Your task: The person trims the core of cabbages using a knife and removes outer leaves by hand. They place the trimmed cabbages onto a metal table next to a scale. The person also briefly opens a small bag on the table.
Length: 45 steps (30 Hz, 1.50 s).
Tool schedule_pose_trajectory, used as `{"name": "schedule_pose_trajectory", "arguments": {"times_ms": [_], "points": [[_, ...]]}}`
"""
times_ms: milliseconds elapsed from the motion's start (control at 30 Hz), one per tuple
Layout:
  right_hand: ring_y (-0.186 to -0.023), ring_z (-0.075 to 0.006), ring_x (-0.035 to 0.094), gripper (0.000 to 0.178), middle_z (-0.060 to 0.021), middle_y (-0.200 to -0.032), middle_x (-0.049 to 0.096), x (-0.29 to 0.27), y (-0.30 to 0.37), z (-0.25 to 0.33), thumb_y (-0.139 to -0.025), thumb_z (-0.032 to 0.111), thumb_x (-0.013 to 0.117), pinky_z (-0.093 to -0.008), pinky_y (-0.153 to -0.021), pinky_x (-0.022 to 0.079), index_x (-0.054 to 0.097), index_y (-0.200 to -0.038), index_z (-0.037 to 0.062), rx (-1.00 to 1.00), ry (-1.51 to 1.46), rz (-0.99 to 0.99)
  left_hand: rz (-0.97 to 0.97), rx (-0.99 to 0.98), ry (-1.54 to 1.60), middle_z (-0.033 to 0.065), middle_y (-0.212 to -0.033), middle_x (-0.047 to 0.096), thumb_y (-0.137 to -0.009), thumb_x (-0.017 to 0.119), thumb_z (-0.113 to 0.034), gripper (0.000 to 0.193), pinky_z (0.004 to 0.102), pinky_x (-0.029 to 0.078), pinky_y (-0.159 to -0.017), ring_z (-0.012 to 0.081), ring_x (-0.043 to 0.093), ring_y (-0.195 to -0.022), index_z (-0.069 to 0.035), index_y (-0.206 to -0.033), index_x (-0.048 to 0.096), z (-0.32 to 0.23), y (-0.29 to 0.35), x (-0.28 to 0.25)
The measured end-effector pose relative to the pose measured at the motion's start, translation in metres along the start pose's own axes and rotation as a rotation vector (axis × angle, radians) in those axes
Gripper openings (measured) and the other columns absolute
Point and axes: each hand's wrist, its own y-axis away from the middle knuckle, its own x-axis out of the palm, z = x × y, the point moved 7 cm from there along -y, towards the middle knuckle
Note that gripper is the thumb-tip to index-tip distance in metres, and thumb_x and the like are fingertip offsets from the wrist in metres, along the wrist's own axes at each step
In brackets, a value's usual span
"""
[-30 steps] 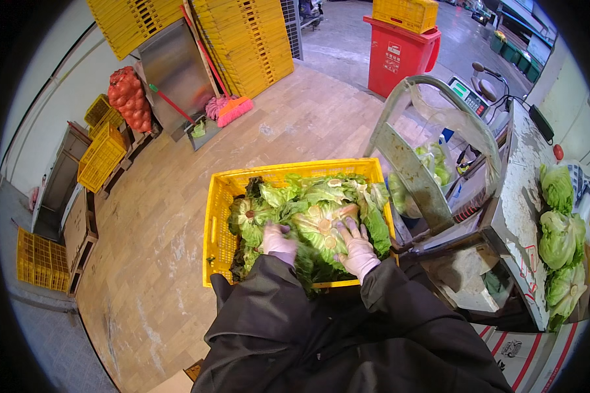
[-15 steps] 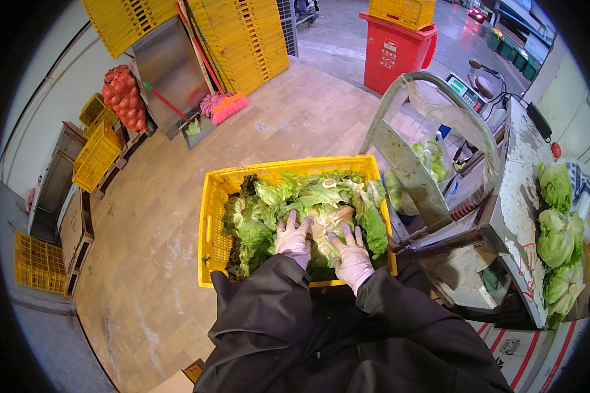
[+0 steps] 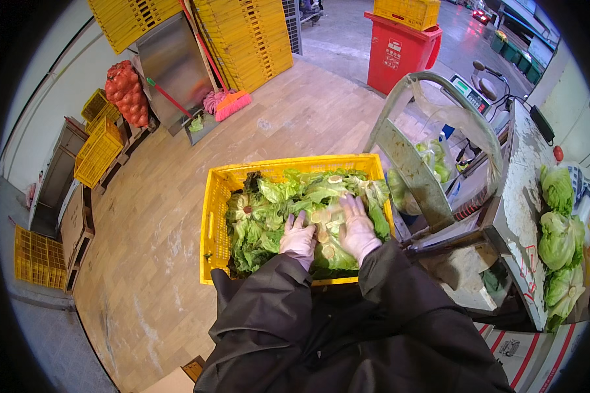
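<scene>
A yellow plastic crate (image 3: 214, 226) in front of me is filled with leafy green lettuce (image 3: 259, 226), some heads showing pale cut stem ends and a few dark leaf edges. My left hand (image 3: 298, 241), in a thin pale glove, lies on the lettuce near the crate's middle, fingers stretched out. To its right my right hand (image 3: 357, 229), gloved alike, rests flat on the heads with fingers extended and reaches farther into the crate. Neither hand is wrapped round a head. The lettuce under the palms is hidden.
A worn metal chair frame (image 3: 413, 173) stands right of the crate, beside a battered table (image 3: 528, 196) with several lettuce heads (image 3: 558, 242) at its edge. Farther off are a red bin (image 3: 400, 56), stacked yellow crates (image 3: 246, 42), a pink broom (image 3: 231, 105) and a red mesh sack (image 3: 126, 95).
My right hand has moved forward over the lettuce, away from me. My left hand stays in nearly the same place, and the view has shifted slightly.
</scene>
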Motion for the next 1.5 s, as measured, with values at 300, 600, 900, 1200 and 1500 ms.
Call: {"name": "schedule_pose_trajectory", "arguments": {"times_ms": [300, 600, 900, 1200, 1500], "points": [[-0.122, -0.0362, 0.042, 0.059, -0.0166, -0.129, 0.05, -0.011, 0.033, 0.054, -0.079, 0.027, 0.061, -0.044, -0.104, 0.034, 0.045, -0.132, 0.0059, -0.255, -0.032, -0.045, -0.042, 0.061, -0.016, 0.018, -0.141, 0.041, -0.075, 0.065, -0.016, 0.047, 0.0427, 0.038, -0.102, 0.0436, 0.036, -0.129, -0.023, -0.12, 0.057, -0.007, -0.001, -0.004], [-0.119, -0.0356, 0.043, 0.038, -0.0159, -0.111, 0.057, -0.01, 0.032, 0.043, -0.076, 0.026, 0.06, -0.0536, -0.109, 0.022, 0.063, -0.11, 0.0102, -0.206, 0.315, 0.01, 0.054, 0.007, -0.116, 0.0114, -0.149, 0.033, -0.085, 0.055, -0.024, 0.037, 0.0484, 0.031, -0.105, 0.0396, 0.03, -0.135, -0.029, -0.121, 0.055, -0.011, 0.0, -0.005], [-0.104, -0.0295, 0.048, 0.047, -0.0118, -0.103, 0.053, 0.002, 0.036, 0.05, -0.071, 0.031, 0.068, -0.0439, -0.093, 0.036, 0.056, -0.11, 0.0075, -0.107, 0.155, 0.022, 0.118, 0.0, -0.084, 0.0131, -0.148, 0.033, -0.08, 0.058, -0.023, 0.027, 0.055, 0.025, -0.107, 0.0421, 0.026, -0.136, -0.023, -0.107, 0.061, -0.018, 0.004, -0.013], [-0.102, -0.0296, 0.047, 0.042, -0.0106, -0.101, 0.051, 0.002, 0.031, 0.051, -0.068, 0.027, 0.07, -0.0431, -0.093, 0.034, 0.056, -0.104, 0.0116, -0.057, 0.151, -0.122, 0.249, -0.361, -0.239, 0.0071, -0.154, 0.024, -0.086, 0.047, -0.017, 0.04, 0.0531, 0.017, -0.111, 0.0316, 0.018, -0.142, -0.028, -0.123, 0.055, 0.02, 0.002, -0.028], [-0.108, -0.03, 0.044, 0.051, -0.0107, -0.11, 0.05, 0.0, 0.044, 0.05, -0.07, 0.025, 0.067, -0.045, -0.099, 0.029, 0.053, -0.118, 0.0117, -0.094, 0.117, -0.049, 0.196, -0.998, 0.05, 0.0164, -0.155, 0.009, -0.084, 0.058, -0.021, 0.074, 0.0406, 0.029, -0.11, 0.0393, 0.022, -0.139, -0.022, -0.148, 0.022, 0.075, 0.023, -0.055]]}}
